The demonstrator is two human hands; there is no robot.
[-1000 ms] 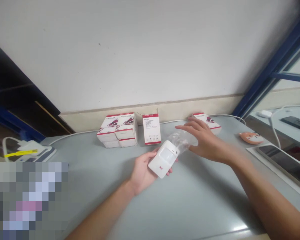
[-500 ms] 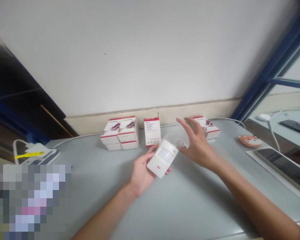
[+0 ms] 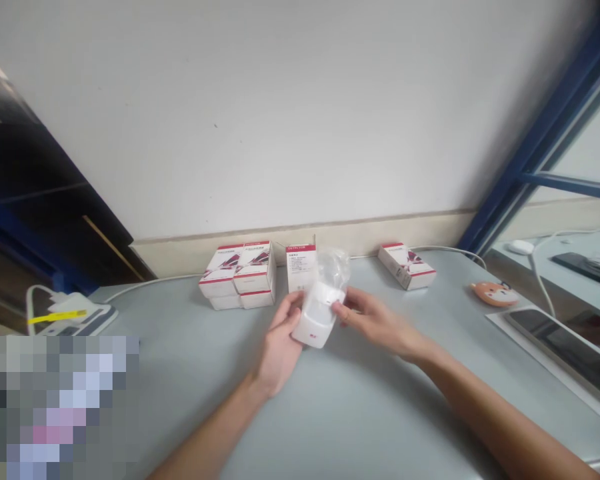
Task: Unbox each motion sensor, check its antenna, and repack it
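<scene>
A white motion detector (image 3: 319, 317) with a small red logo is held tilted above the table, a crumpled clear plastic bag (image 3: 334, 265) showing at its upper end. Around its left edge and underside, my left hand (image 3: 279, 350) is closed. My right hand (image 3: 375, 323) pinches the detector's upper right side between thumb and fingers. Just behind it an upright white and red box (image 3: 301, 263) marked DETECTOR stands against the wall, its lower right part hidden by the detector and bag.
Several stacked white and red boxes (image 3: 240, 273) stand left of centre. Another box (image 3: 409, 265) lies to the right. Near the right edge are an orange animal-faced object (image 3: 494, 293) and a dark flat device (image 3: 565, 347). A power strip (image 3: 83, 317) with white cables sits at the left.
My right hand has come down and left from beside the detector and now grips its upper right side. The detector has turned more upright, and the plastic bag shows more clearly.
</scene>
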